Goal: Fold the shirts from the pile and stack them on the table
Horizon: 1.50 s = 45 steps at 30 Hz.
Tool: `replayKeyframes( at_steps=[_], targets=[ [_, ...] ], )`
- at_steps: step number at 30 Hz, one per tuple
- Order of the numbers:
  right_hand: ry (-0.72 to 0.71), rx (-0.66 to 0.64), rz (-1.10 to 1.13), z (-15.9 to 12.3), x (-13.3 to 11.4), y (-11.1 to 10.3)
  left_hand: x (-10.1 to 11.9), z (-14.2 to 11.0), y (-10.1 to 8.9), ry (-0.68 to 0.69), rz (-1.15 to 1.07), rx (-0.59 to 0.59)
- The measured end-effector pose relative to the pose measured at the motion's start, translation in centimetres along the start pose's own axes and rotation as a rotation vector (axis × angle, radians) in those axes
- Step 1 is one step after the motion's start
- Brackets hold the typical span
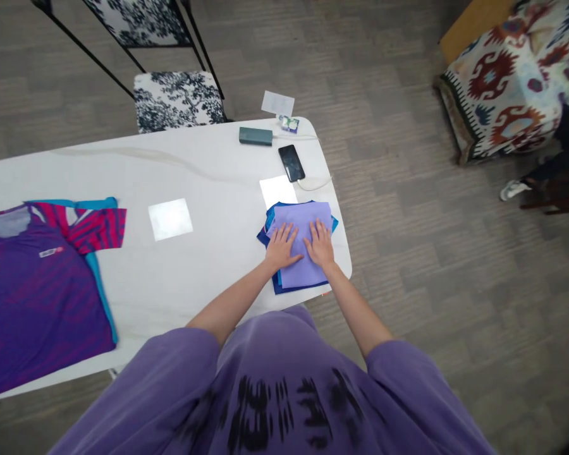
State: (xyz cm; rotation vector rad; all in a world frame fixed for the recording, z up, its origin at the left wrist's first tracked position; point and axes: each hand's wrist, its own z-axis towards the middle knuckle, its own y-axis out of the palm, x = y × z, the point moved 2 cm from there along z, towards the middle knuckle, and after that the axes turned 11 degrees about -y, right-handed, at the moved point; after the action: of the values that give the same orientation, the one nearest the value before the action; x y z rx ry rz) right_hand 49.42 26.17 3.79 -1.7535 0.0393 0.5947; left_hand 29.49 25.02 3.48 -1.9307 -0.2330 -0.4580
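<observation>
A folded lavender garment (301,268) lies on top of a small stack of folded blue clothes (284,289) near the table's right end. Both hands rest flat on the lavender cloth, with fingers spread. My left hand (281,247) is on its left half, partly over the edge. On the upper right part sits my right hand (320,245). Neither hand grips anything. At the table's left, a purple and pink T-shirt (47,284) is spread out, with turquoise fabric (100,291) showing from beneath its edge.
On the white table (208,253) are a black phone (291,163) with a cable, a dark green power bank (256,136), a small packet (289,124) and a white sheet (171,219). A patterned chair (177,101) stands behind. A person's foot (514,189) shows at right.
</observation>
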Motion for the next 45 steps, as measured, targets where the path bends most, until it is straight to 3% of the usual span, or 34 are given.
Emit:
replayKeyframes(
  at_steps=[2,4,8,11,13,16,21,25,28,31,34,39,45],
  targets=[
    [-0.001,-0.046,0.02,-0.3,0.0,2.0,-0.3,0.2,2.0,-0.032,0.023,-0.058],
    [0.004,-0.068,0.015,-0.1,0.2,3.0,-0.6,0.8,2.9,-0.063,0.042,-0.089],
    [0.005,-0.116,-0.017,0.5,-0.1,2.8,-0.6,0.3,1.5,-0.067,0.055,-0.109],
    [0.02,-0.13,-0.072,0.1,-1.5,2.1,-2.3,-3.4,-0.8,-0.017,0.013,-0.01],
    [0.03,-0.089,-0.127,-0.9,-3.0,2.1,-5.3,-7.8,-1.9,-0.013,-0.009,0.04],
    [0.029,-0.017,-0.152,-3.9,-5.9,3.2,-13.2,-16.4,-2.4,-0.178,-0.069,0.062],
    [-0.002,0.036,-0.134,-10.9,-13.4,8.1,-31.3,-33.3,-2.7,-0.613,-0.228,0.128],
    [0.072,0.015,-0.158,-14.1,-23.9,13.1,-46.8,-45.9,-4.6,-0.825,-0.274,0.164],
    [0.078,-0.245,-0.09,-13.7,-34.7,16.4,-57.2,-53.4,-6.3,-0.952,-0.306,0.172],
    [-0.032,-0.603,-0.031,-10.9,-46.2,19.3,-64.9,-58.7,-7.4,-1.024,-0.338,0.166],
    [-0.144,-0.756,-0.067,-5.6,-55.9,22.2,-69.4,-61.4,-7.7,-1.025,-0.374,0.14],
    [-0.222,-0.735,-0.11,7.4,-67.5,27.6,-71.8,-62.4,-7.6,-0.931,-0.332,0.117],
    [-0.186,-0.592,-0.13,23.6,-77.3,33.1,-73.5,-62.9,-7.4,-0.853,-0.36,0.093]
  ],
)
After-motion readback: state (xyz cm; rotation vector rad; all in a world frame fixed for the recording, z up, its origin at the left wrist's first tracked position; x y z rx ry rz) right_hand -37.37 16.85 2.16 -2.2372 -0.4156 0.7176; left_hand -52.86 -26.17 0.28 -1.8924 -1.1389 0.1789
